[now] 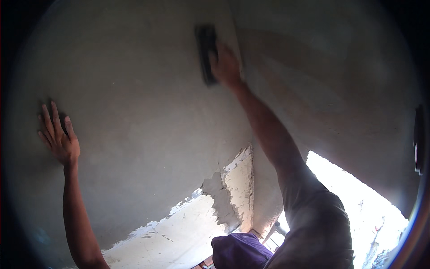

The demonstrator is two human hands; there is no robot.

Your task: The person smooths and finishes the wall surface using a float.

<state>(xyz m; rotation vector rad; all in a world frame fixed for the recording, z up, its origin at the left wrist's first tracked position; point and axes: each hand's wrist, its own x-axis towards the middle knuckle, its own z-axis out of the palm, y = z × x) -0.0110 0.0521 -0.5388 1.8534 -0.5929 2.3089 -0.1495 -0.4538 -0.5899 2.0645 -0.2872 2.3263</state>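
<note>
My left hand [58,136] is pressed on the grey plastered surface [134,80] with its fingers spread and nothing held. Higher up and to the right, my right hand [226,65], blurred by motion, grips a dark rectangular plastering float [206,54]. The float lies against the plaster beside a corner line where another smeared grey surface [322,89] meets it. Below my hands the grey coat ends in a ragged edge over a pale, rough area [179,228] with a darker patch.
A bright opening [371,219] fills the lower right behind my right arm. Purple cloth [239,251] shows at the bottom centre, with small bits of a window frame and reddish material around it. A dark narrow object [419,139] stands at the far right rim.
</note>
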